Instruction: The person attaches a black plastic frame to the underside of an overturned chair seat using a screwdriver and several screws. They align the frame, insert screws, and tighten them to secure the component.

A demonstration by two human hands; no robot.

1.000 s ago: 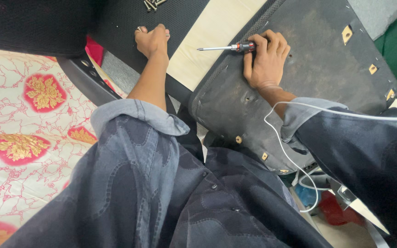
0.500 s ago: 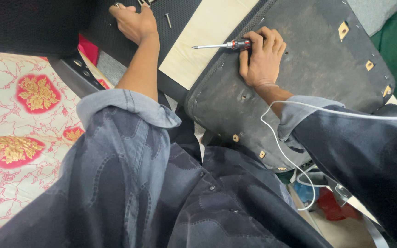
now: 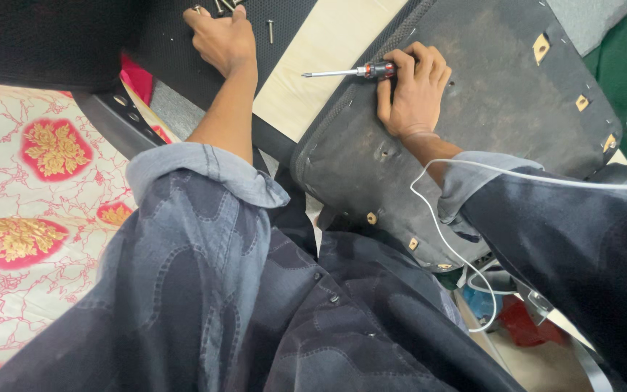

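My right hand [image 3: 414, 94] grips a screwdriver [image 3: 346, 71] with a red and black handle, its shaft pointing left over a pale wooden board [image 3: 328, 58]. The hand rests on a dark, worn seat panel [image 3: 488, 123] with small brass-coloured tabs along its edge. My left hand [image 3: 219, 36] reaches forward onto a black textured surface [image 3: 161, 43], fingers curled over several loose screws [image 3: 270, 29] at the top of the view. Whether the fingers hold a screw is hidden.
A cream cloth with red and gold floral patches [image 3: 23, 189] covers the left. A white cable [image 3: 444, 239] loops across my right sleeve. A dark grey curved frame part [image 3: 110, 116] lies beside my left arm. Red and blue items [image 3: 502, 319] sit at lower right.
My left hand has stretched farther forward and up onto the black surface, reaching the screws. The right hand has stayed on the panel with the screwdriver.
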